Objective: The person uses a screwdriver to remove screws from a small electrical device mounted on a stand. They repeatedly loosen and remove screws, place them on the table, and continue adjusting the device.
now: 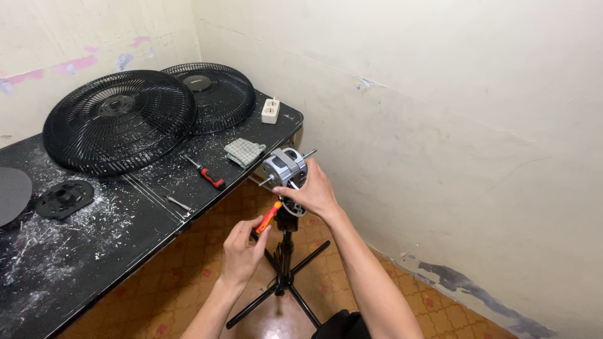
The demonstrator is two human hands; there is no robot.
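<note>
Beside the tabletop point(125, 220), right hand point(312, 191) grips fan motor point(284, 167); left hand point(244, 250) clasps orange screwdriver point(268, 217), tip at motor base; next likely calls for steady turning.

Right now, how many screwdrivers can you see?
2: an orange-handled screwdriver in the left hand at the fan motor, and a red-and-black screwdriver lying on the black table.
</note>
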